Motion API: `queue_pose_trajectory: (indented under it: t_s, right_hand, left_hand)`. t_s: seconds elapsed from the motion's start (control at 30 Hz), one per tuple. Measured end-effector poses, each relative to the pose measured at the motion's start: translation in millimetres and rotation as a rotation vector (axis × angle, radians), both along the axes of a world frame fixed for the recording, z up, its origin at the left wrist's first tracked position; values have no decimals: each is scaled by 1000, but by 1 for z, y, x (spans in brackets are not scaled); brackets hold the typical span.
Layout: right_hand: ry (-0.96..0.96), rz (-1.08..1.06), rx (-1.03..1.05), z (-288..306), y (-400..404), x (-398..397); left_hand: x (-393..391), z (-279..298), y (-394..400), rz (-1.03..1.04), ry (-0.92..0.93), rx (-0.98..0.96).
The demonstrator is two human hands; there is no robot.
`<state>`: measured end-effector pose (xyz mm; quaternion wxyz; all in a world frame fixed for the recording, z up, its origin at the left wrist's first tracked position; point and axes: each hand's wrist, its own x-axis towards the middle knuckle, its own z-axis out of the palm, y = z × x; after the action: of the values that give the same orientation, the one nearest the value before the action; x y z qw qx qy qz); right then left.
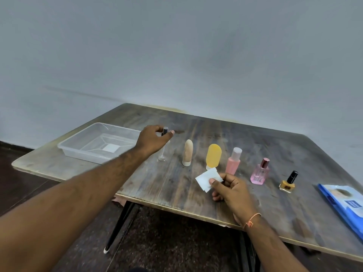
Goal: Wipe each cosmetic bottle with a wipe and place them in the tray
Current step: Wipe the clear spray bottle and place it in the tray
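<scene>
My left hand (152,138) grips the dark cap of a slim clear bottle (162,157) that stands on the table just right of the clear plastic tray (78,152). My right hand (229,190) pinches a folded white wipe (206,178) above the table's front part. A row runs to the right: a beige tube (187,153), a yellow tube (213,158), a pink bottle with a frosted cap (233,162), a pink perfume bottle (259,172) and a yellow nail polish bottle with a black cap (288,182). The tray holds no bottles.
A blue wipes packet (342,203) lies at the table's right edge. The wooden table (176,189) stands against a pale wall, with dark floor and black table legs below its front edge.
</scene>
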<state>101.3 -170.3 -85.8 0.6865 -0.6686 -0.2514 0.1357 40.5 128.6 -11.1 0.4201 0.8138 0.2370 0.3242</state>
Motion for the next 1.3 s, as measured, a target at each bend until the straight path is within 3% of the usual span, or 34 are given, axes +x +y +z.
queue_pose_trajectory:
  t_s: [0.47,0.7,0.97,1.07,1.17,1.3]
  right_hand:
    - [24,20,23,-2,-1,4]
    - [7,13,6,-2,-1,3]
    - [-134,-16,-80,-5,3,-1]
    - [-154,-32,-83,-6,3,-2]
    - [-172,-30,-78,-5,3,-2]
    - [-194,-31,-84,-7,3,-1]
  left_hand:
    - [-9,-1,-10,6,65,52]
    - [-30,-12,-53,-269,4,-176]
    - [-35,-25,-92,-462,-67,-240]
    - [-37,-34,-96,-497,-30,-172]
    - [-43,-48,-92,-504,158,30]
    - [-46,-67,-86,-504,256,91]
